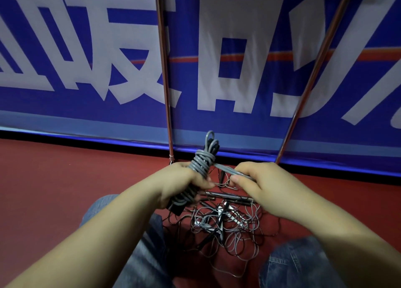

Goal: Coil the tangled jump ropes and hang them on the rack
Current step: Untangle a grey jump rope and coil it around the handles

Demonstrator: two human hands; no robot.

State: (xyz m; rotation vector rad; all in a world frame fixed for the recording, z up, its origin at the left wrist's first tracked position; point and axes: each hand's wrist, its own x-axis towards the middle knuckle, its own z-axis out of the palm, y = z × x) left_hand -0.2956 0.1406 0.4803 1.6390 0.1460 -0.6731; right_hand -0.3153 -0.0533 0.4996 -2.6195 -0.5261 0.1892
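Note:
My left hand (182, 183) grips a bundle of grey jump rope (200, 161), folded into long loops with several turns wound around its middle. A loop end sticks up above the windings. My right hand (258, 179) pinches the free grey strand (225, 169) that runs from the windings to its fingers. On the red floor below lies a tangled pile of thin ropes (225, 224) with dark handles (225, 195) among them. Two metal rack poles (166, 92) (312, 75) rise in front of a blue banner.
The blue banner (249, 49) with large white characters stands just behind the poles, its bottom edge meeting the red floor (65, 179). My knees in blue jeans (299, 266) flank the rope pile at the bottom of the view.

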